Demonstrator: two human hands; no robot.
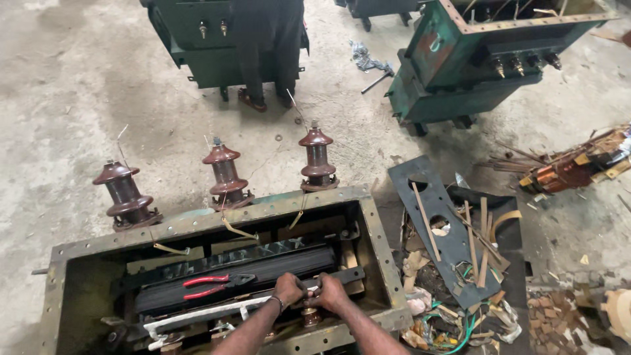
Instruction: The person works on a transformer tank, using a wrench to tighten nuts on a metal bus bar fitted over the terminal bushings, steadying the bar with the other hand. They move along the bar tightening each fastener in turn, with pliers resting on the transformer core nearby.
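Observation:
Both my hands reach into an open green metal tank (378,243) with a dark wound core inside. My left hand (288,288) and my right hand (330,292) are closed side by side on a small fitting at the end of a white bar (197,314) on the core's front clamp. Red-handled pliers (209,287) lie on top of the core, left of my hands. Three brown ribbed insulators (225,172) stand along the tank's far rim.
A person (266,49) stands at a green tank beyond. Another open green tank (470,56) sits at the upper right. A dark metal plate (437,227) with wood strips, wire and scraps lies right of my tank. Copper coil scrap (565,171) lies far right.

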